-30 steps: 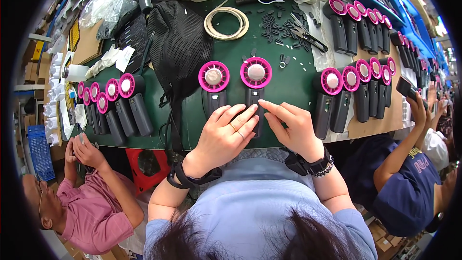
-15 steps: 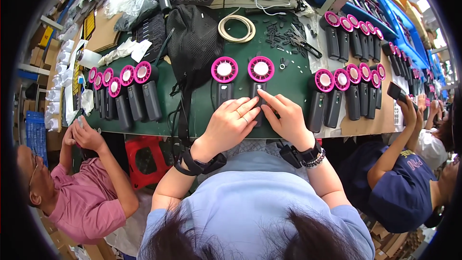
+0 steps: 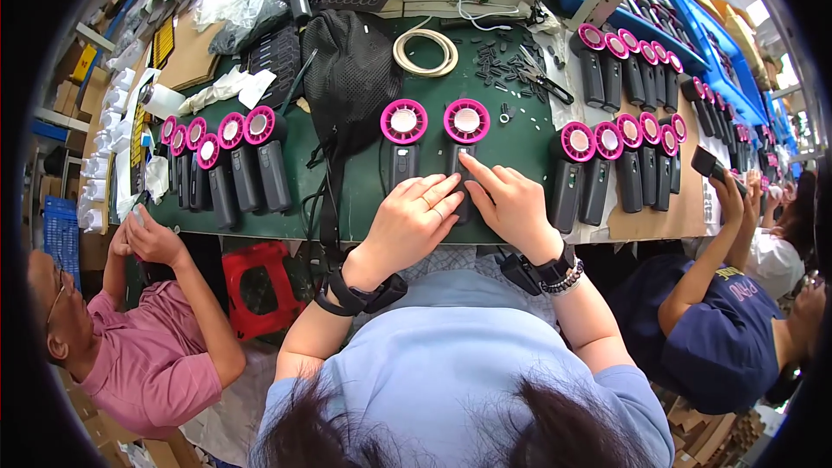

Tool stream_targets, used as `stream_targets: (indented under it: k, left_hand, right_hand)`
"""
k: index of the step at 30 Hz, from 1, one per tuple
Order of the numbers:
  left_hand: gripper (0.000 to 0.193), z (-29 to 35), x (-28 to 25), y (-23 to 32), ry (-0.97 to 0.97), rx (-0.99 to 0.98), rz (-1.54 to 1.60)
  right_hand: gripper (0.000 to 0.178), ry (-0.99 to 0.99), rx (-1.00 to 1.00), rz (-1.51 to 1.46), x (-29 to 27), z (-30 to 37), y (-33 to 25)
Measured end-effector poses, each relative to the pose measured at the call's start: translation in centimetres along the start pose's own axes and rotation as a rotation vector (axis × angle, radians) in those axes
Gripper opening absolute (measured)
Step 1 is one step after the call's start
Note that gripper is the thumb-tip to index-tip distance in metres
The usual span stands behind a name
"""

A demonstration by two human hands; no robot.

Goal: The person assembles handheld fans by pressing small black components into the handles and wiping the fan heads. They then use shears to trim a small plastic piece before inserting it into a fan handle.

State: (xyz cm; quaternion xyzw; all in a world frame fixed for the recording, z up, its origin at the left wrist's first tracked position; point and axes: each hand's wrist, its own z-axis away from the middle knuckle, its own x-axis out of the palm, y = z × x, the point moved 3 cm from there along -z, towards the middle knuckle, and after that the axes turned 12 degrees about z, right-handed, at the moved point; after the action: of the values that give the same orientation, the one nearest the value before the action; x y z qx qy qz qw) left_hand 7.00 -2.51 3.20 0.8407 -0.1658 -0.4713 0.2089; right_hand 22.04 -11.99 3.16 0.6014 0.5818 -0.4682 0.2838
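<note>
Two handheld fans with pink rims and black handles lie side by side in front of me: a left fan [image 3: 404, 123] and a right fan [image 3: 466, 123]. My left hand [image 3: 412, 225] rests palm down with its fingers stretched across the gap to the right fan's handle, covering the lower part of the left fan's handle. My right hand [image 3: 513, 208] has its index finger extended onto the upper part of the right fan's handle, below its head. The thumb lies lower, beside the handle. Both hands are open; neither wraps round a fan.
Rows of similar fans lie at left [image 3: 223, 191] and right [image 3: 598, 182], some on cardboard. Behind are a black mesh bag [image 3: 351, 78], a coiled cable [image 3: 425, 52], pliers [image 3: 544, 82] and small black parts. People sit on both sides. Blue bins [image 3: 641, 22] stand back right.
My right index fingertip now covers the pale spot on the right fan's handle that showed before. My left hand stays about where it was. The view has shifted slightly.
</note>
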Motion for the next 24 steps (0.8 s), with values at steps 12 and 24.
stream_targets:
  k: [12,24]
  left_hand:
    - [0.027,-0.5,-0.8,0.1,0.032,0.042,0.030]
    - [0.017,-4.5,-0.9,-3.7,0.003,-0.142,-0.349]
  right_hand:
    - [0.038,0.054,0.051,-0.144,0.3,0.5,0.4]
    - [0.075,0.028,0.401,-0.334,2.7,0.0,-2.1]
